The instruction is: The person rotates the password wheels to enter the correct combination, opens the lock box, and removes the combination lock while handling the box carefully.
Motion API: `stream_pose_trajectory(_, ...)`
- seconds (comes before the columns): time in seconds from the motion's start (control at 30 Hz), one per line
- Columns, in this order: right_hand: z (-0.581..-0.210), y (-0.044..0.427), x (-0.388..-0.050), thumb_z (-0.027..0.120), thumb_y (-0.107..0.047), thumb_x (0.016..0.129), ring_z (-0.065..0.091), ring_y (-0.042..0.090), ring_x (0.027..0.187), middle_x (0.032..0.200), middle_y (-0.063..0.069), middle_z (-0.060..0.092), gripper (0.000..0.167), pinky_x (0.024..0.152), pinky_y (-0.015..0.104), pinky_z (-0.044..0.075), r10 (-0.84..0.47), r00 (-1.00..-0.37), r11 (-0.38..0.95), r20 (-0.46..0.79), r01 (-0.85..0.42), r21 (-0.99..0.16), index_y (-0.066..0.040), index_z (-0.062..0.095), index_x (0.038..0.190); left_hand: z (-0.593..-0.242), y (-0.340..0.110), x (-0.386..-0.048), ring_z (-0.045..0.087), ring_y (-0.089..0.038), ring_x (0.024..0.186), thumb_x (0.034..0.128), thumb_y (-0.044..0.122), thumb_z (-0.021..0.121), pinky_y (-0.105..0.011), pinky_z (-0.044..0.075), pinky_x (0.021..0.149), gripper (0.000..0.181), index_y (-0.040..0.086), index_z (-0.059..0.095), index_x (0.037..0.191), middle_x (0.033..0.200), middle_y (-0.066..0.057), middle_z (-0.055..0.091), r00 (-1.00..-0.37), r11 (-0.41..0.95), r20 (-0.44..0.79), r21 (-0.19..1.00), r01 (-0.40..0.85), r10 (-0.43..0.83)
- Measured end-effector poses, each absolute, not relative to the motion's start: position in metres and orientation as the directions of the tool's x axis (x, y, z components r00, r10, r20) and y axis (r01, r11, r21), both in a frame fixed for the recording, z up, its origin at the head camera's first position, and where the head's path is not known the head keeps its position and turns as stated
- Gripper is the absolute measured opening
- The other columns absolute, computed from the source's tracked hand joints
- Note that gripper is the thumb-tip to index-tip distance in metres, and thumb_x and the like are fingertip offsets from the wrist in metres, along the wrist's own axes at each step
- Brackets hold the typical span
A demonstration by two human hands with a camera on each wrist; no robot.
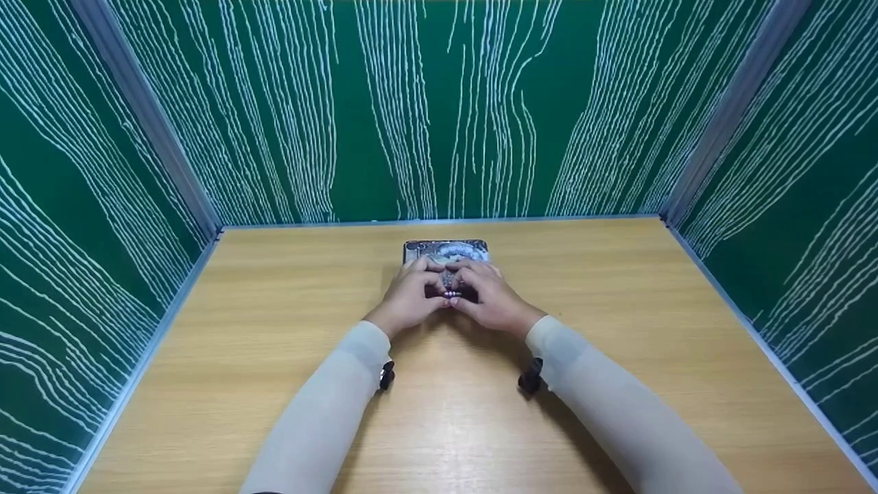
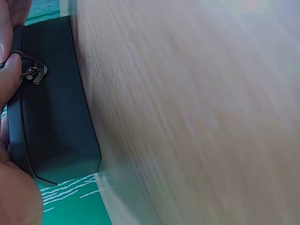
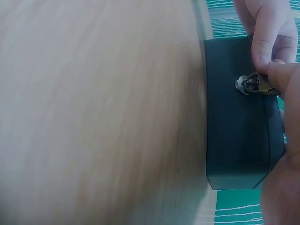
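Note:
A small dark box (image 2: 58, 103) with a picture-printed lid (image 1: 456, 249) lies flat on the wooden table. On its front side a metal clasp (image 3: 268, 85) is looped around a small staple (image 3: 242, 85). My left hand (image 1: 411, 295) and right hand (image 1: 497, 298) reach over the lid from either side, fingers resting on its top. Both thumbs meet at the front and pinch at the clasp, the left thumb (image 2: 10, 79) touching one edge of it, the right thumb (image 3: 281, 72) the other. The fingers hide much of the lid, which looks down on the box.
The wooden table (image 1: 274, 309) spreads around the box. Green panels with white wavy lines (image 1: 377, 137) stand behind and at both sides, joined by grey corner posts (image 1: 147, 116). Dark wrist devices (image 1: 530, 377) sit on both pale sleeves.

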State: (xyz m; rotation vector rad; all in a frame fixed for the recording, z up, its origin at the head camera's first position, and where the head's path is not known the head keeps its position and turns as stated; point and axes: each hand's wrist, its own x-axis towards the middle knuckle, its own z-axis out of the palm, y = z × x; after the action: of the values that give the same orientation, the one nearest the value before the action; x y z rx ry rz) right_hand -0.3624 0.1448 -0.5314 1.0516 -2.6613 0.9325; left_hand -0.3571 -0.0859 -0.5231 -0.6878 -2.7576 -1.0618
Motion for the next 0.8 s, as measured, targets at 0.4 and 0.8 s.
stream_pose_trajectory(0.4, -0.5314, 0.1448, -0.3614, 0.077, -0.024, 0.108, 0.047, 0.042, 0.162, 0.169, 0.013, 0.058, 0.017, 0.137, 0.067, 0.024, -0.577, -0.741, 0.557, 0.343, -0.664, -0.499, -0.011, 0.067, 0.114, -0.5234, -0.0865, -0.3562, 0.053, -0.032, 0.144, 0.0949, 0.019, 0.092, -0.051, 0.042, 0.127, 0.015, 0.011, 0.081, 0.090, 0.145, -0.006, 0.065, -0.877, 0.638, 0.279, 0.604, 0.477, 0.392)
stream_pose_trajectory(0.8, -0.5318, 0.1439, -0.3609, 0.074, -0.029, 0.110, 0.045, 0.044, 0.162, 0.171, 0.011, 0.056, 0.017, 0.136, 0.068, 0.025, -0.566, -0.756, 0.572, 0.329, -0.647, -0.504, -0.014, 0.069, 0.114, -0.5241, -0.0871, -0.3571, 0.048, -0.032, 0.154, 0.0950, 0.022, 0.093, -0.053, 0.035, 0.136, 0.017, 0.012, 0.080, 0.090, 0.148, -0.003, 0.064, -0.888, 0.647, 0.260, 0.611, 0.456, 0.380)
